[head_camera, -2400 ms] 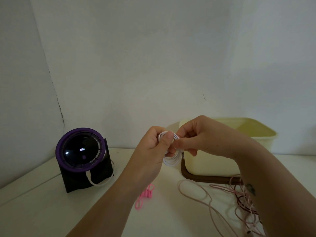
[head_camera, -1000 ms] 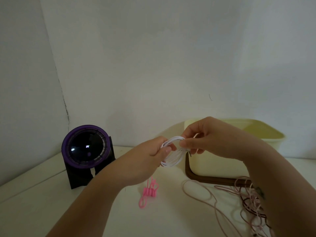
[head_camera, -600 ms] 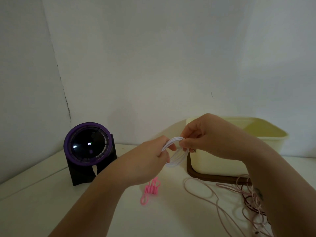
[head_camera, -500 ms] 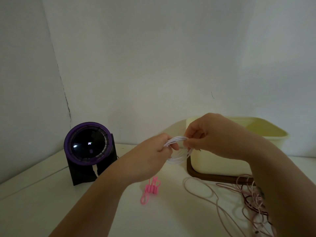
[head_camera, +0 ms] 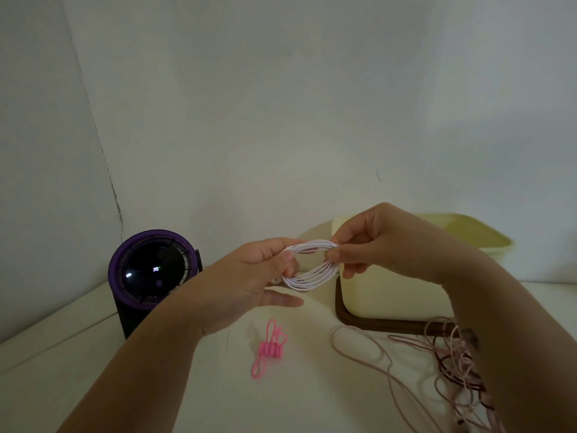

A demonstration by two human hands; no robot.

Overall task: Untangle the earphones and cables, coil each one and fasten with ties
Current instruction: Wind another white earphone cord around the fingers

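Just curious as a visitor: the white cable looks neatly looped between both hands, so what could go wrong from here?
The white coil has no visible tie; the left hand and right hand only pinch its ends, so freeing one to fetch the pink ties may let loops spring apart. The right forearm hangs over the pink cable tangle and might drag it.

Left hand [head_camera: 249,276], right hand [head_camera: 384,245], fingers [head_camera: 337,255] pinched.

Home corner: cracked white wall [head_camera: 281,104], purple speaker [head_camera: 153,273], cream tub [head_camera: 390,295]
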